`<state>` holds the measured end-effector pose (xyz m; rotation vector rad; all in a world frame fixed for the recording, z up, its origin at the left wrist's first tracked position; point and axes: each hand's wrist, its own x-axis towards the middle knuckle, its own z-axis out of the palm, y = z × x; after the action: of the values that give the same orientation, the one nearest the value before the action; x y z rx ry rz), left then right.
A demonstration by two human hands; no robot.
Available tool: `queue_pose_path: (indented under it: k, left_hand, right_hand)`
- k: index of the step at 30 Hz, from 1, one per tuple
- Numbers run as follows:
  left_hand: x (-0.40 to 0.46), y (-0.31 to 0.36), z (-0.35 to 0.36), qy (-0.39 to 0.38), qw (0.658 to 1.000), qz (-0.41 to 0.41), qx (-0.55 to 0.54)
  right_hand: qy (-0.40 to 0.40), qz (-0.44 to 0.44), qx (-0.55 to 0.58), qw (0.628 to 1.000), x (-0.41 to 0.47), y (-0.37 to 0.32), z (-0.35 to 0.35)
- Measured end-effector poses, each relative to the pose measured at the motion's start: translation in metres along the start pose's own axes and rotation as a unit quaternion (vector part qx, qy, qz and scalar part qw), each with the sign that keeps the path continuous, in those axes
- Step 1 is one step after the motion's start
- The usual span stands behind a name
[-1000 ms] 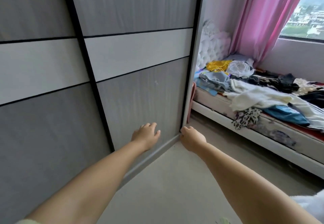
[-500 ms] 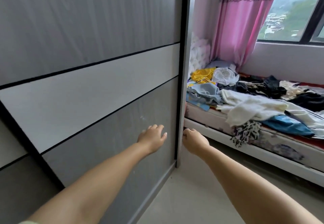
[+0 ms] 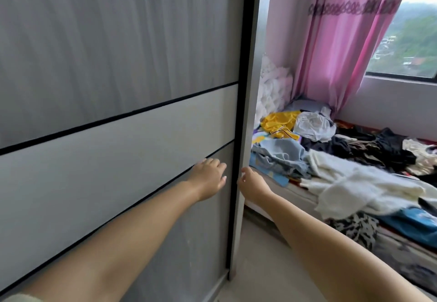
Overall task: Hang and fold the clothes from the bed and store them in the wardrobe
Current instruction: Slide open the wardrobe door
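— Where do we have our hands?

— Our left hand lies flat on the wardrobe door, fingers straight and slightly spread against the grey panel, close to the door's dark right edge. Our right hand is at that same edge, fingers curled round the frame of the door; we cannot see the fingertips, which go behind it.

— And the clothes?

— The clothes are heaped on the bed to the right of the wardrobe, unfolded. We can make out a yellow shirt near the head of the bed, a light blue garment just in front of it, a white fluffy piece across the middle and dark items behind that. A black-and-white patterned cloth hangs over the bed's near side.

— What else is there?

— A pink curtain hangs beside the window, above the far end of the bed.
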<state>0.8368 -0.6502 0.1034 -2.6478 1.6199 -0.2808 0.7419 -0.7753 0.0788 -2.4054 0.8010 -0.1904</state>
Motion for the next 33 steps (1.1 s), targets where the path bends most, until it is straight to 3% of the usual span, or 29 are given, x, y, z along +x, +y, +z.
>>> queue_pose_path:
  k: [4, 14, 19, 27, 33]
  left_hand:
    - [0.066, -0.014, -0.020, 0.017, 0.985, 0.089, 0.146]
    - [0.188, -0.032, -0.043, -0.013, 0.913, 0.147, 0.379]
    - [0.197, -0.030, -0.030, -0.037, 0.892, 0.139, 0.428]
    - [0.194, -0.031, -0.022, -0.010, 0.897, 0.110, 0.428]
    - [0.155, -0.038, -0.018, 0.007, 0.885, 0.092, 0.456]
  right_hand:
    - [0.005, 0.015, 0.047, 0.999, 0.051, -0.011, 0.003]
    - [0.045, 0.030, 0.174, 0.983, 0.161, -0.032, -0.002]
    - [0.029, 0.058, 0.235, 0.970, 0.178, -0.031, 0.008]
    - [0.047, 0.011, 0.157, 0.986, 0.178, -0.019, 0.008]
    - [0.023, -0.037, 0.272, 0.961, 0.148, -0.025, 0.022]
